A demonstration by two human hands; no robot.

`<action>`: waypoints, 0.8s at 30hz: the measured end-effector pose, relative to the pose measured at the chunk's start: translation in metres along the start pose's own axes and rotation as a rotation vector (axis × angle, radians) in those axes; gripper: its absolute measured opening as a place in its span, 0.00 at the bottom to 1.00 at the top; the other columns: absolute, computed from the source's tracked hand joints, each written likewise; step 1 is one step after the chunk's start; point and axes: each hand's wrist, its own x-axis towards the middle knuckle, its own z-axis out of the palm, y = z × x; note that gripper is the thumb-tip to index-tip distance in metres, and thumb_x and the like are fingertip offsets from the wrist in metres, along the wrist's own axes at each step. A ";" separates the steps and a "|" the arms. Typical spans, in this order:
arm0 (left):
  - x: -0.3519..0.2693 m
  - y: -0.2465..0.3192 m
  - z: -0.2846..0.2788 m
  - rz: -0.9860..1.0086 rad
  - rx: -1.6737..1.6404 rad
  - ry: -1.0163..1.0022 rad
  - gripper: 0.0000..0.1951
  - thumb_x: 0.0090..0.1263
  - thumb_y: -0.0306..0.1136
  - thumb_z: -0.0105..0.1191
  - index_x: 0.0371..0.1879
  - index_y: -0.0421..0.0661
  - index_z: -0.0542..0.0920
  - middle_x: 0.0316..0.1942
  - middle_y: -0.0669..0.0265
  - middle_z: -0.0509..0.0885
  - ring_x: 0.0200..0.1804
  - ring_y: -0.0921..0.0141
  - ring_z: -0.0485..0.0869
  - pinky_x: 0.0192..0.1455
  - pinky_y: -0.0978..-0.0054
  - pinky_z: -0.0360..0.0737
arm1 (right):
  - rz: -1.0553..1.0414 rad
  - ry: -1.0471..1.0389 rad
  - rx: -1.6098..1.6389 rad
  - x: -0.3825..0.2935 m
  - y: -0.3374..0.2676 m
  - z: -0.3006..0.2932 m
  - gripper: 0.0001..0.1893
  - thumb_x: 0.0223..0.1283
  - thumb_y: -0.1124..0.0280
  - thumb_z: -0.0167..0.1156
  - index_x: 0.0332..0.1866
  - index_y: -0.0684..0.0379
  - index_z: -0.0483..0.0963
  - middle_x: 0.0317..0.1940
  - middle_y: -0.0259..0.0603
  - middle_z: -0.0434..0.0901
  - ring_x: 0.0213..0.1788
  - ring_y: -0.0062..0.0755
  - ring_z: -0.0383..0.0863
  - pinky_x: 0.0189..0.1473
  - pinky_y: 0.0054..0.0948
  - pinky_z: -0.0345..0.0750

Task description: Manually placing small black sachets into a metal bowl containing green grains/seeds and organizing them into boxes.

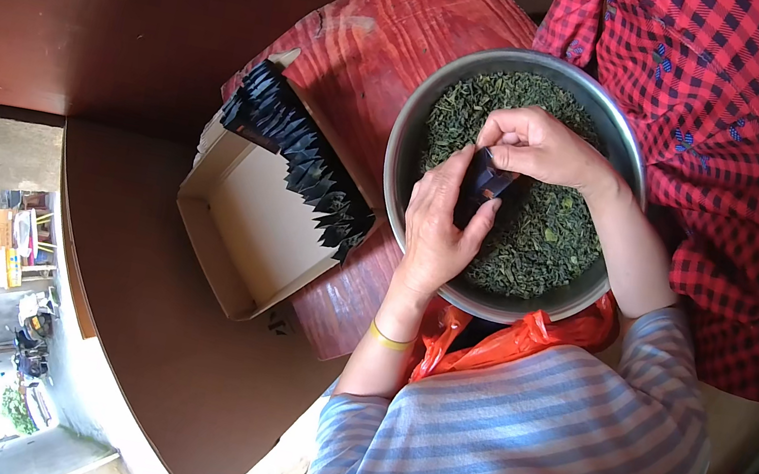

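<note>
Over a wide metal basin (pixel 398 198) filled with dried green leaves (pixel 536 257) that look like tea, both my hands hold one small dark packet (pixel 486 183). My left hand (pixel 437 220) wraps its near side, the thumb and fingers around it. Pinching its upper edge is my right hand (pixel 547 148), thumb against bent index finger. The packet looks glossy; its mouth is partly hidden by my fingers, and I cannot tell what is inside. Left of the basin, an open cardboard box (pixel 219 239) contains a long row of similar dark packets (pixel 302 155) standing close together.
A red-stained wooden board (pixel 378 31) lies under the box and basin. An orange-red plastic bag (pixel 521 342) is bunched against the basin's near rim. Red-and-black checked cloth (pixel 730 147) lies close to my right arm. Brown panels and a bright doorway view are at left.
</note>
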 end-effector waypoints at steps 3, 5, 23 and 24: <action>0.002 0.000 -0.001 -0.032 0.035 -0.003 0.34 0.59 0.30 0.68 0.65 0.39 0.71 0.55 0.50 0.81 0.56 0.54 0.81 0.60 0.62 0.77 | -0.081 0.033 0.053 0.003 0.004 0.002 0.06 0.66 0.72 0.59 0.41 0.63 0.76 0.30 0.28 0.80 0.32 0.10 0.76 0.34 0.17 0.74; 0.002 -0.001 0.000 -0.050 0.053 -0.004 0.33 0.59 0.31 0.69 0.65 0.40 0.72 0.55 0.50 0.82 0.56 0.55 0.82 0.60 0.63 0.78 | -0.054 0.041 0.029 0.003 0.004 0.001 0.04 0.66 0.74 0.59 0.40 0.63 0.75 0.30 0.26 0.79 0.32 0.10 0.75 0.33 0.16 0.72; 0.003 0.002 0.003 -0.045 0.023 0.046 0.25 0.57 0.30 0.68 0.54 0.40 0.75 0.47 0.51 0.84 0.48 0.52 0.84 0.52 0.60 0.80 | 0.072 0.055 -0.178 0.006 0.001 0.010 0.04 0.63 0.80 0.58 0.32 0.63 0.72 0.25 0.28 0.76 0.28 0.10 0.74 0.30 0.16 0.70; 0.004 0.004 0.003 -0.088 0.033 0.025 0.25 0.57 0.30 0.68 0.54 0.40 0.75 0.47 0.51 0.83 0.47 0.52 0.84 0.52 0.60 0.80 | 0.053 0.058 -0.181 0.006 0.004 0.009 0.04 0.63 0.79 0.58 0.33 0.63 0.72 0.26 0.28 0.77 0.28 0.11 0.74 0.30 0.17 0.71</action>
